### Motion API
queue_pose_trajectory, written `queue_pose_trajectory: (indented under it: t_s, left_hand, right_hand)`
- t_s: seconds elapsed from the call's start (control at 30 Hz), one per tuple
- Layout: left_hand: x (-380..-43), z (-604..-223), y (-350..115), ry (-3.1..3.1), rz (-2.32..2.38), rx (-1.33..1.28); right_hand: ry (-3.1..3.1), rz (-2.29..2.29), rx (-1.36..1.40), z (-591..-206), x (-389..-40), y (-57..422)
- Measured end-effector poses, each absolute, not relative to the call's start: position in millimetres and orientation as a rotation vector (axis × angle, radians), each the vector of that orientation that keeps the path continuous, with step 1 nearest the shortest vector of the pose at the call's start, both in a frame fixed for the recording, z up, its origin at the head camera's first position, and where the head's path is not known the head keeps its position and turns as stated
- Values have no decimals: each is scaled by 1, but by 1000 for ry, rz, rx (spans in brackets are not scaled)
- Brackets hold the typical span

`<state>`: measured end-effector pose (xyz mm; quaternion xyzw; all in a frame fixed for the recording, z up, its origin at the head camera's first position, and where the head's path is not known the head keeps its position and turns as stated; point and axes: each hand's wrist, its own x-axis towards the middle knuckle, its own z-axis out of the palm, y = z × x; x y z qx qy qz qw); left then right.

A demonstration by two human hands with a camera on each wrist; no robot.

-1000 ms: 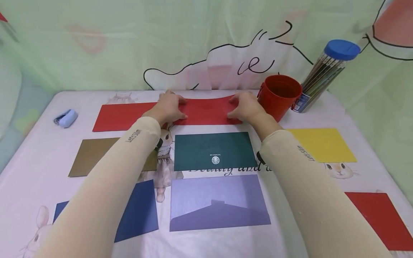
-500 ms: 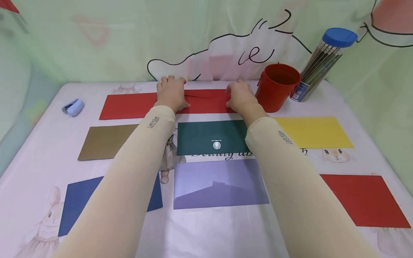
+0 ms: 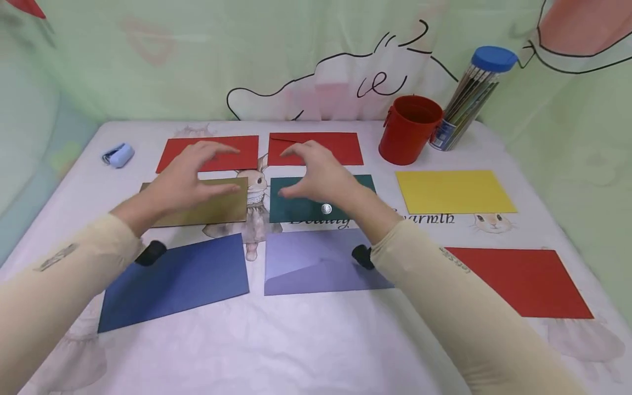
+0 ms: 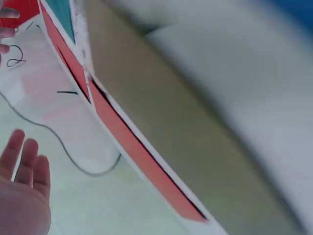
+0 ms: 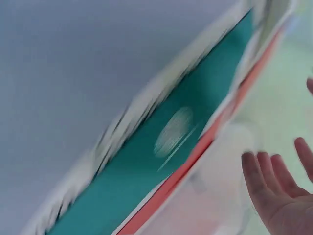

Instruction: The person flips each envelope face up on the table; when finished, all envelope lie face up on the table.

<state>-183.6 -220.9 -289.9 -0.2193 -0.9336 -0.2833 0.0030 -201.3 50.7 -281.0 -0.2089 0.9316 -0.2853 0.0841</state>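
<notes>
My left hand [image 3: 180, 178] is in the air above the gold envelope [image 3: 222, 206], fingers spread from the thumb and nothing in its grasp. Opposite it, my right hand [image 3: 323, 173] hovers over the green envelope [image 3: 291, 211], which has a round white logo, and it is likewise free of any object. Behind them lie two red envelopes, the left one [image 3: 242, 147] and the middle one [image 3: 340, 149] with a flap. The blue envelope [image 3: 182, 280] and the purple envelope [image 3: 306, 266] are nearer. Relaxed fingers [image 4: 30, 156] show in the left wrist view; the right wrist view is blurred.
On the right lie a yellow envelope [image 3: 454, 192] and another red envelope [image 3: 523, 280]. A red bucket [image 3: 405, 137] stands at the back beside a leaning blue-lidded tube of pencils [image 3: 469, 104]. A small light-blue object [image 3: 120, 156] sits at the back left.
Both hands have let go of the middle red envelope and drawn back toward me, apart from it. That envelope now lies flat beside the left red one, with a gap between them.
</notes>
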Motion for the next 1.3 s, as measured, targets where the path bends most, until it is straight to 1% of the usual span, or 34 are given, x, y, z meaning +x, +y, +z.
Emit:
queue_pose_trajectory:
  t_s: [0.13, 0.3, 0.43, 0.53, 0.73, 0.83, 1.0, 1.17, 1.3]
  left_hand:
    - [-132, -300, -253, -2858, -971, -783]
    - [-75, -318, -294, -2849, -906, -857]
    - [-43, -335, -325, -2874, -815, -867]
    - [-26, -346, -341, -2914, -777, -842]
    - [-15, -359, -357, -2937, -781, -839]
    - [-13, -360, -359, -2938, -787, -831]
    - [-15, -358, -359, -2908, -731, -849]
    - [-17, -353, -359, -2863, -672, -890]
    - [-18, -350, -361, -2839, -705, -912]
  right_hand:
    - [2632, -904, -708, -282, -166, 31]
    - [2459, -842, -776, -289, -133, 10]
    - [2393, -767, -890, -297, -118, -4]
    - [2391, -659, -979, -304, -114, -12]
    - [2409, -353, -1081, -315, -104, -24]
    - [2436, -288, -1100, -318, -95, -28]
    - [2460, -326, -1140, -320, -89, -27]
    - [2437, -343, -1222, -319, -92, -26]
    - [2385, -431, -1221, -318, -96, -23]
